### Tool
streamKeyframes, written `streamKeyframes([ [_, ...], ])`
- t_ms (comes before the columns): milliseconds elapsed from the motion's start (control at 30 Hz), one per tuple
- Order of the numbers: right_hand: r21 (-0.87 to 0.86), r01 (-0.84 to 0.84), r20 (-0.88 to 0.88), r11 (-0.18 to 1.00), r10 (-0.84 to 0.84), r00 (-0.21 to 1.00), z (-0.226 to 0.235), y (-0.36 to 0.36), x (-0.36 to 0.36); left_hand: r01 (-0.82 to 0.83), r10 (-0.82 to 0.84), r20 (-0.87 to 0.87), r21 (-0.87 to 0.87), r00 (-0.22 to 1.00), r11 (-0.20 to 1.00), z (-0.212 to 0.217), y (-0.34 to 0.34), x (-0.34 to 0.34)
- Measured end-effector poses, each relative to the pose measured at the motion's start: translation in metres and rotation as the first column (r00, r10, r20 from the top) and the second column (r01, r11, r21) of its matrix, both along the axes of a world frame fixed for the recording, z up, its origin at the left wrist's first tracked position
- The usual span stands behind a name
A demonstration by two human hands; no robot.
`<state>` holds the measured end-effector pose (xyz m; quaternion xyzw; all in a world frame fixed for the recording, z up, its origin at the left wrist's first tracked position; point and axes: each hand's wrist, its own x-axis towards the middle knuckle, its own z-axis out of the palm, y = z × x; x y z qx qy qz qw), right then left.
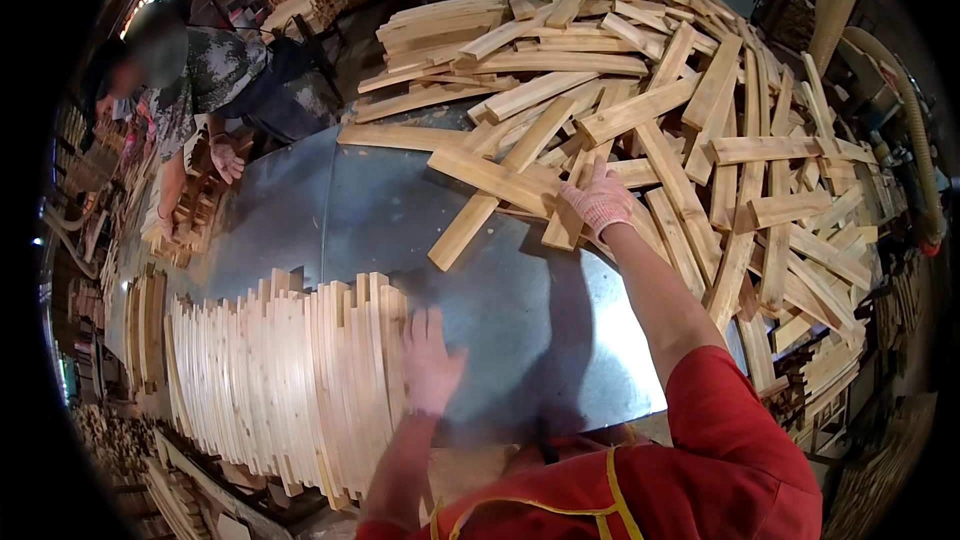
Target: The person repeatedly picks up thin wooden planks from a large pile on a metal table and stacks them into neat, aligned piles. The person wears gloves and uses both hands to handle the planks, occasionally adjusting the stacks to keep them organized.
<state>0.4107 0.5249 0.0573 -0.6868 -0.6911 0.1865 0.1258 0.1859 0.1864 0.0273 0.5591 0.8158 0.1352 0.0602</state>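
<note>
Sheet-metal table [400, 210] in a wood shop, loose wooden slats [700, 130] heaped across far and right side. Our right hand [598, 202], gloved, fingers spread, lies flat on slats at pile's near edge; left hand [432, 365], open w/ fingers wide, presses against end of upright slat stack [290, 380] at front left. Another person [200, 90] handles wood at far left.
</note>
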Motion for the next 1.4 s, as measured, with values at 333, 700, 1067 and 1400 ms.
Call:
streamKeyframes([
  [333, 0.011, -0.373, 0.001, 0.928, 0.373, 0.928, -0.037, -0.031, 0.043, -0.234, 0.258, 0.038, -0.305, 0.965, 0.923, -0.024, 0.194, -0.03],
  [700, -0.159, -0.397, -0.241, 0.904, 0.355, 0.903, 0.039, -0.098, 0.04, -0.175, 0.217, 0.967, -0.239, -0.135, 0.955, 0.013, 0.048, 0.064],
  [1067, -0.264, -0.395, -0.133, 0.88, 0.373, 0.918, 0.017, -0.148, 0.002, -0.244, 0.224, 0.948, -0.277, -0.224, 0.929, 0.03, -0.103, 0.036],
  [1400, -0.388, -0.713, -0.812, 0.584, 0.148, 0.564, -0.077, -0.431, -0.021, 0.023, 0.055, 0.377, -0.201, 0.925, 0.979, -0.042, -0.281, 0.03],
])
